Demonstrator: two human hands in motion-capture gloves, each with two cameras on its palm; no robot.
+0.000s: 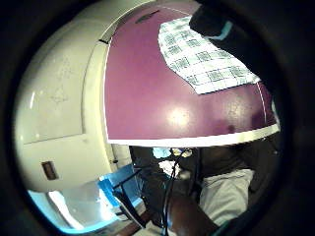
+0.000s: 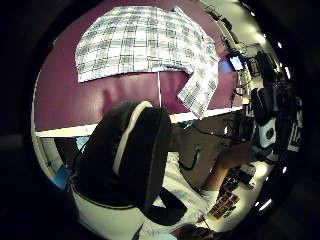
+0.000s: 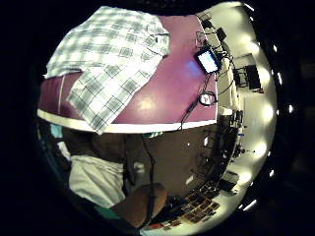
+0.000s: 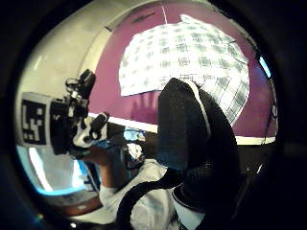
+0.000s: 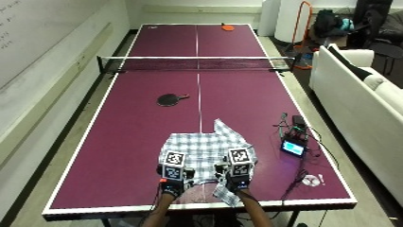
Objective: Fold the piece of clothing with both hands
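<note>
Both gloved hands are seen at the near edge of the bench, left hand and right hand side by side, raised above the near hem of the plaid shirt. Nothing is pinched: in both thumb-side palm views the shirt lies flat on the bench below the palms, apart from them. Whether either grip is open or closed cannot be told; the fingers are hidden in the outside view and only one dark digit shows in each thumb-side view.

Shirt is spread across the white centre line near the person, one sleeve or corner trailing toward the near right edge, almost at the rim, another flap pointing away from the person. Judged light, soft, limp: no stiffness, will sag and drag when lifted, may slide on the smooth bench top. Best taken by pinching at two matched points, e.g. near hem corners or shoulders, one per hand, then lifted together so the fold stays square.

Further right: small lit device with cables. Beyond: black paddle, net, orange paddle at far end.
</note>
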